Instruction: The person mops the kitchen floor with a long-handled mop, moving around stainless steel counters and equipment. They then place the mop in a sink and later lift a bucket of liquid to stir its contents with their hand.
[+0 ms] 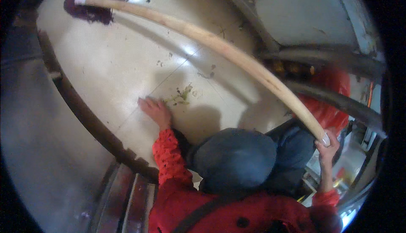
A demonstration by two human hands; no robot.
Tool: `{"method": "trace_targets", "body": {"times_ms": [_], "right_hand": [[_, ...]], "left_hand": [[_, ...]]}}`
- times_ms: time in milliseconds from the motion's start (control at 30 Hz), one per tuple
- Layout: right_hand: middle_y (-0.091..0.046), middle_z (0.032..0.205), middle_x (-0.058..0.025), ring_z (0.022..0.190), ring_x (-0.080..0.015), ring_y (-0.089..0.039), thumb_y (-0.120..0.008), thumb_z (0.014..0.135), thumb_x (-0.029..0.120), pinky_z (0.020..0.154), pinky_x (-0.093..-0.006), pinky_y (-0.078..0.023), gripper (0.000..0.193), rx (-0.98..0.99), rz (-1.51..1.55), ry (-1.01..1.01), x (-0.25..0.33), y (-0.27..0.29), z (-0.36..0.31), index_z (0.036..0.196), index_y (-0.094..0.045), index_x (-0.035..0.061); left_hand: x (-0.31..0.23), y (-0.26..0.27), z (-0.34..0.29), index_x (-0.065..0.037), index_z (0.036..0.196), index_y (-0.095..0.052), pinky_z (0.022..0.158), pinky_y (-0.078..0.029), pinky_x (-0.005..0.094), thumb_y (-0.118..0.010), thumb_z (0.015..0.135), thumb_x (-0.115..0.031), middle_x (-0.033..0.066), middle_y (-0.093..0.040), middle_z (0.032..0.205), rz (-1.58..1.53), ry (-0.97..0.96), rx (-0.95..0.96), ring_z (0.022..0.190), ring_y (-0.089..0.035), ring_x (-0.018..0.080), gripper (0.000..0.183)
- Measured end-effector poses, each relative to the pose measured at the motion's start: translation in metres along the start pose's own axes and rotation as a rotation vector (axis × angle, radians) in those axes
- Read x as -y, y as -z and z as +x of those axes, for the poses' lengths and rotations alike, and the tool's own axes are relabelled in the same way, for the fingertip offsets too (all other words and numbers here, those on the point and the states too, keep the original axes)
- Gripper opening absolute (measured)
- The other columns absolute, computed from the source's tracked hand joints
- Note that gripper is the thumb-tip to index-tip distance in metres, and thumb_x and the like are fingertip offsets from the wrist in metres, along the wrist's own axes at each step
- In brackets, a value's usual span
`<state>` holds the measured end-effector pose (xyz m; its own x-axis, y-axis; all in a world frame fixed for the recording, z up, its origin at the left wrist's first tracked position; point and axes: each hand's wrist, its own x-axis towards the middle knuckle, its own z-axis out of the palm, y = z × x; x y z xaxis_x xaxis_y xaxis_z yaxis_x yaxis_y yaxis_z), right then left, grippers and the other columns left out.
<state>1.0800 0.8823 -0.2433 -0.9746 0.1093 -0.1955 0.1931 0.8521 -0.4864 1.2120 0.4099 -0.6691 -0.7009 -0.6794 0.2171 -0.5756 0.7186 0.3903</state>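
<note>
Right hand point(326, 146) grips broom handle point(220, 46); open left hand point(154, 109) touches dirty tiled floor point(122, 63).

hidden: end of the long pale wooden broom handle point(220, 49) inside the right hand point(326, 148) | cut off: dark purple broom head point(95, 2) at top edge | too small to tell: greenish scraps point(182, 95) by left hand point(155, 111) | blurred: orange-red bag point(332, 102)

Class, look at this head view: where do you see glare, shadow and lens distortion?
Head view: glare sits on the pale floor near the mop head; the person's shadow falls by the left hand; the fisheye bends the wooden handle held by the right hand.
</note>
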Motion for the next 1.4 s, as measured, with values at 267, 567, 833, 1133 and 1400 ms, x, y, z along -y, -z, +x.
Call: {"method": "trace_targets", "body": {"times_ms": [267, 567, 833, 1133, 1400], "right_hand": [[-0.053, 0.091, -0.007, 0.085, -0.0192, -0.053, -0.071, 0.058, 0.008, 0.077, -0.0288, -0.041, 0.041, -0.039, 0.012, 0.087, -0.018, -0.007, 0.008, 0.097, -0.062, -0.0012], [-0.06, 0.106, -0.0099, 0.097, -0.0202, -0.057, -0.077, 0.056, 0.02, 0.085, -0.0326, -0.045, 0.051, 0.006, -0.129, 0.045, -0.028, 0.006, -0.001, 0.101, -0.064, -0.0022], [-0.061, 0.092, -0.0086, 0.086, -0.0188, -0.057, -0.079, 0.055, 0.018, 0.077, -0.032, -0.046, 0.046, -0.077, -0.113, 0.161, -0.023, -0.002, 0.0, 0.095, -0.066, 0.0002], [-0.059, 0.082, -0.0066, 0.08, -0.0184, -0.054, -0.08, 0.055, 0.025, 0.071, -0.031, -0.044, 0.043, -0.089, -0.062, 0.194, 0.001, -0.006, 0.0, 0.088, -0.067, -0.0003], [-0.058, 0.083, -0.0078, 0.079, -0.0207, -0.054, -0.077, 0.054, 0.019, 0.071, -0.0323, -0.042, 0.039, -0.101, -0.004, 0.186, 0.0, -0.008, -0.005, 0.086, -0.067, 0.0003]], "left_hand": [[-0.121, -0.034, 0.021, 0.004, 0.132, -0.042, 0.112, -0.021, 0.0529, -0.059, 0.086, -0.027, 0.03, -0.03, 0.143, -0.061, -0.169, 0.378, 0.136, -0.025, 0.0443, 0.058], [-0.076, -0.045, 0.121, 0.005, 0.135, -0.038, 0.112, -0.022, 0.0489, -0.046, 0.092, -0.022, 0.0263, -0.035, 0.141, -0.472, -0.087, 0.093, 0.136, -0.026, 0.0419, 0.051], [-0.116, -0.081, 0.129, 0.003, 0.13, -0.044, 0.112, -0.02, 0.0525, -0.052, 0.09, -0.022, 0.0287, -0.035, 0.14, -0.281, -0.398, 0.226, 0.135, -0.027, 0.0432, 0.048], [-0.26, -0.171, 0.156, -0.008, 0.134, -0.044, 0.112, -0.018, 0.0536, -0.052, 0.09, -0.034, 0.0213, -0.037, 0.141, -0.559, -1.004, 0.561, 0.134, -0.028, 0.0402, 0.052], [-0.184, -0.122, 0.112, -0.007, 0.138, -0.042, 0.113, -0.022, 0.0434, -0.06, 0.084, -0.043, 0.0146, -0.033, 0.147, -0.584, -1.123, 1.043, 0.137, -0.026, 0.0369, 0.067]]}}
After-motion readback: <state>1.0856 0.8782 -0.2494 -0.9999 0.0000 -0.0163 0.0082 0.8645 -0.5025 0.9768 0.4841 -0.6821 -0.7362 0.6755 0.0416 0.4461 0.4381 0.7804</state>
